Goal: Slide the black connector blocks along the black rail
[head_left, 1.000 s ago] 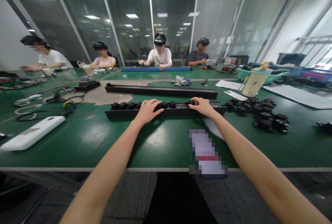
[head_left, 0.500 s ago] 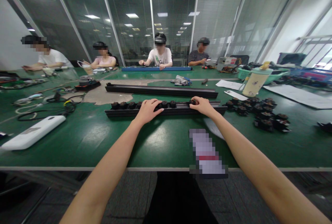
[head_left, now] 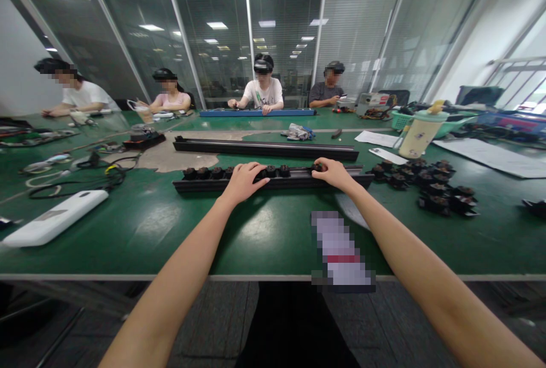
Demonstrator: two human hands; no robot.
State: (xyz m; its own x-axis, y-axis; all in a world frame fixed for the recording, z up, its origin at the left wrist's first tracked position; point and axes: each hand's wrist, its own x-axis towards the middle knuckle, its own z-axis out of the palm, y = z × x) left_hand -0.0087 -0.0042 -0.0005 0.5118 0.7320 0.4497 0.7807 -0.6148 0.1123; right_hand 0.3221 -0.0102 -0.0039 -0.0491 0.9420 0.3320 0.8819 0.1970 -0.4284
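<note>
A long black rail (head_left: 294,183) lies crosswise on the table, with several black round parts (head_left: 217,173) standing in a row along its left and middle. My left hand (head_left: 242,181) is laid over the rail's middle, fingers across the top and thumb at the front side, hiding some parts beneath. Farther right, my right hand (head_left: 335,174) pinches one black round part (head_left: 317,167) down in the rail's channel, past a bare stretch. My fingers partly cover that part. Behind lies a second black rail (head_left: 264,149), its channel showing no round parts.
More black parts (head_left: 437,180) are clustered at the right. A phone (head_left: 341,251) lies at the near edge, a white power bank-like case (head_left: 57,217) at left. A yellow cup (head_left: 420,136), papers (head_left: 490,154) and gloves (head_left: 297,132) lie beyond. Several people sit across the table.
Both of my hands and the rails stay where they were. Across the table, the person at far left has shifted slightly.
</note>
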